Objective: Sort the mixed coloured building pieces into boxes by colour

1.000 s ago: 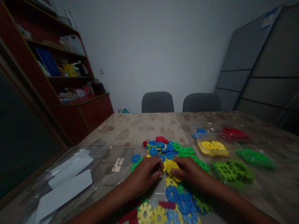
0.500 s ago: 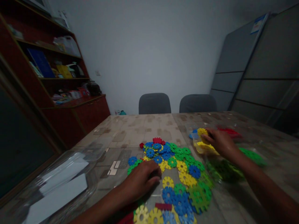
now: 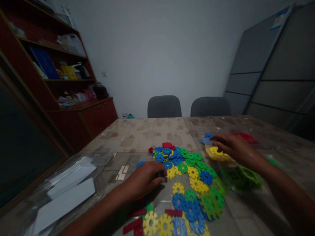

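Note:
My left hand [image 3: 149, 177] hovers low over the left side of a pile of notched plastic discs, its fingers loosely curled and the thumb apart from them. What lies under the palm is hidden. A blue disc [image 3: 140, 164] peeks out behind its knuckles. My right hand [image 3: 230, 146] is over a clear tub holding yellow discs [image 3: 218, 153], fingers apart with nothing seen between them. Beside the left hand, the pile has blue discs [image 3: 192, 209], green discs [image 3: 194, 160] and yellow discs [image 3: 178, 188], some overlapping.
Green pieces [image 3: 242, 177] fill a clear tub below my right forearm, and red pieces [image 3: 247, 138] lie beyond it. At left, a clear tray [image 3: 100, 183] holds white cards [image 3: 65, 203]. Dark red strips [image 3: 173, 213] lie near the front. Two grey chairs [image 3: 164, 106] stand behind the table.
A yellow disc was in my right hand; it is gone from the fingers, which have opened over the yellow tub. My left hand has shifted slightly left and away from me.

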A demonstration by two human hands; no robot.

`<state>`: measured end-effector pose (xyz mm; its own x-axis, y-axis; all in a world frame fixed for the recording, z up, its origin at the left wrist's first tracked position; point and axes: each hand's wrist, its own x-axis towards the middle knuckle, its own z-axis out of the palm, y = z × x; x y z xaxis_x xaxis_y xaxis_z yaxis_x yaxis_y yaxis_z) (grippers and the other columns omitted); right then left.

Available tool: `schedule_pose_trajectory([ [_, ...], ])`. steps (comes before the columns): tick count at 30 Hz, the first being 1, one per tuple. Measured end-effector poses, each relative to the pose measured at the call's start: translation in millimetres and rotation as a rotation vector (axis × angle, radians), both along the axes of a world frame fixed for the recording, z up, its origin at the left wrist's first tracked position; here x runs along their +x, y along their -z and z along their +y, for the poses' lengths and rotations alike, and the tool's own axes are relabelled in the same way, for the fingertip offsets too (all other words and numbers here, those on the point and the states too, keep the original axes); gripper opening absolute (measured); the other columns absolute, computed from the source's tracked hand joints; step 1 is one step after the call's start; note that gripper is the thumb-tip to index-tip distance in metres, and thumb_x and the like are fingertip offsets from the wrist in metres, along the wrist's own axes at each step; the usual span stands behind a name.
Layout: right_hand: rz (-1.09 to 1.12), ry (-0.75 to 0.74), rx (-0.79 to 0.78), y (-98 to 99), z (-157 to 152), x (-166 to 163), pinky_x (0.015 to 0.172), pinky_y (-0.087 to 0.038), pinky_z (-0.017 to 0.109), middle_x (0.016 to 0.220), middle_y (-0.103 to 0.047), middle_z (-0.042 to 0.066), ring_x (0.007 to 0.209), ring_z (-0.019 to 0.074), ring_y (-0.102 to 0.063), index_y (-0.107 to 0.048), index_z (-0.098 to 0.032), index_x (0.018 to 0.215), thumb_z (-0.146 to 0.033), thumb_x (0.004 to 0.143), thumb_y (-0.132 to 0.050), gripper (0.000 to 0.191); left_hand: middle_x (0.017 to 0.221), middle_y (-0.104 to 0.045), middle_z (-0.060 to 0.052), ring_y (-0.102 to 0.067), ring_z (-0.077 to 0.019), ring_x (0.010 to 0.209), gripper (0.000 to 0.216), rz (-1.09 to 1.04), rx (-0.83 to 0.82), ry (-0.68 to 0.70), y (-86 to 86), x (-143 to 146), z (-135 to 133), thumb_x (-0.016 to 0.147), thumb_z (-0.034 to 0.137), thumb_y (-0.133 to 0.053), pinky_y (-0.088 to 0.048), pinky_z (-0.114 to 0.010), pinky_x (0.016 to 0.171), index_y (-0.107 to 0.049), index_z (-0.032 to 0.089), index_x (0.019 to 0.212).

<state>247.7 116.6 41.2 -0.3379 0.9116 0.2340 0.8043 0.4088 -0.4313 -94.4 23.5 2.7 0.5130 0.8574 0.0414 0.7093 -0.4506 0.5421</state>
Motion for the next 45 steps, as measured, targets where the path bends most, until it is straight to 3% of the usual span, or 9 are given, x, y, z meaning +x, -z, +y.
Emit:
schedule_pose_trajectory([
  [5, -0.068, -0.315, -0.12, 4.1, -34.8, -33.7, 0.078, -0.049, 0.031, 0.106, -0.073, 0.009, 0.091, 0.0238, -0.068, -0.069, -0.022, 0.112, -0.029, 0.091, -0.054, 0.027, 0.103, -0.069, -0.005, -0.062, -0.0204, 0.096, 0.009, 0.024, 0.087, -0.059, -7.3, -18.6, 8.8, 0.091, 0.02, -0.058, -0.044, -0.029, 0.084, -0.064, 0.022, 0.097],
  [11, -0.336, -0.248, -0.156, 38.3, -42.4, -57.5, 0.078, -0.048, 0.033, 0.106, -0.069, 0.015, 0.092, 0.026, -0.065, -0.067, -0.017, 0.104, -0.023, 0.091, -0.051, 0.02, 0.11, -0.066, -0.006, -0.061, -0.0234, 0.102, 0.013, 0.14, 0.056, -0.062, -1.1, -22.9, 12.6, 0.088, 0.017, -0.06, -0.044, -0.029, 0.086, -0.064, 0.022, 0.099],
  [17, -0.376, -0.178, -0.175, 62.1, -43.2, -74.0, 0.068, -0.044, 0.033, 0.094, -0.068, 0.021, 0.081, 0.0271, -0.064, -0.069, -0.011, 0.095, -0.006, 0.085, -0.049, 0.023, 0.107, -0.067, -0.005, -0.061, -0.0244, 0.1, 0.018, 0.176, -0.001, -0.046, 4.7, -19.0, 9.5, 0.086, 0.021, -0.063, -0.045, -0.03, 0.087, -0.066, 0.025, 0.104],
  [24, -0.134, -0.421, -0.234, 29.8, -64.5, -81.0, 0.072, -0.045, 0.025, 0.095, -0.07, 0.005, 0.084, 0.0171, -0.063, -0.067, -0.022, 0.095, -0.014, 0.092, -0.046, 0.023, 0.113, -0.066, -0.005, -0.06, -0.0256, 0.106, 0.022, 0.174, -0.005, -0.021, 7.8, -18.1, 9.9, 0.088, 0.022, -0.062, -0.044, -0.033, 0.093, -0.066, 0.026, 0.109],
  [26, -0.119, -0.425, -0.269, 19.1, -66.6, -71.9, 0.078, -0.045, 0.029, 0.102, -0.071, 0.007, 0.092, 0.0209, -0.063, -0.069, -0.023, 0.102, -0.018, 0.089, -0.055, 0.019, 0.113, -0.066, -0.006, -0.06, -0.0256, 0.106, 0.024, 0.171, -0.008, -0.019, 8.4, -18.2, 10.0, 0.088, 0.022, -0.062, -0.044, -0.033, 0.093, -0.066, 0.026, 0.111],
  [29, -0.283, -0.303, -0.41, 11.6, -70.4, -58.9, 0.085, -0.046, 0.04, 0.112, -0.069, 0.01, 0.102, 0.0296, -0.062, -0.07, -0.023, 0.109, -0.019, 0.073, -0.075, 0.037, 0.114, -0.065, -0.006, -0.061, -0.0255, 0.106, 0.024, 0.169, -0.013, -0.014, 8.8, -18.6, 10.0, 0.087, 0.022, -0.063, -0.045, -0.033, 0.094, -0.066, 0.026, 0.11],
  [34, -0.432, -0.284, -0.456, 22.3, -81.7, -62.2, 0.083, -0.046, 0.04, 0.111, -0.069, 0.013, 0.1, 0.0326, -0.063, -0.07, -0.02, 0.108, -0.008, 0.059, -0.083, 0.052, 0.116, -0.064, -0.005, -0.06, -0.0249, 0.108, 0.021, 0.158, -0.011, 0.002, 8.0, -18.8, 8.3, 0.087, 0.022, -0.064, -0.044, -0.031, 0.095, -0.067, 0.026, 0.107],
  [40, -0.237, -0.411, -0.418, 36.2, -73.7, -74.6, 0.069, -0.04, 0.03, 0.096, -0.068, 0.004, 0.086, 0.0203, -0.061, -0.066, -0.02, 0.093, -0.005, 0.072, -0.067, 0.026, 0.111, -0.067, -0.004, -0.062, -0.0231, 0.1, 0.021, 0.167, 0.002, 0.001, 6.3, -19.0, 8.6, 0.085, 0.018, -0.063, -0.046, -0.029, 0.086, -0.067, 0.025, 0.104],
  [45, -0.007, -0.509, -0.341, 35.1, -65.8, -87.3, 0.066, -0.038, 0.025, 0.084, -0.066, 0.0, 0.078, 0.0145, -0.058, -0.067, -0.02, 0.09, -0.001, 0.075, -0.063, 0.025, 0.105, -0.07, -0.002, -0.063, -0.0189, 0.095, 0.023, 0.163, 0.004, -0.028, -4.6, -34.3, 16.3, 0.089, 0.013, -0.054, -0.045, -0.027, 0.085, -0.067, 0.025, 0.104],
])
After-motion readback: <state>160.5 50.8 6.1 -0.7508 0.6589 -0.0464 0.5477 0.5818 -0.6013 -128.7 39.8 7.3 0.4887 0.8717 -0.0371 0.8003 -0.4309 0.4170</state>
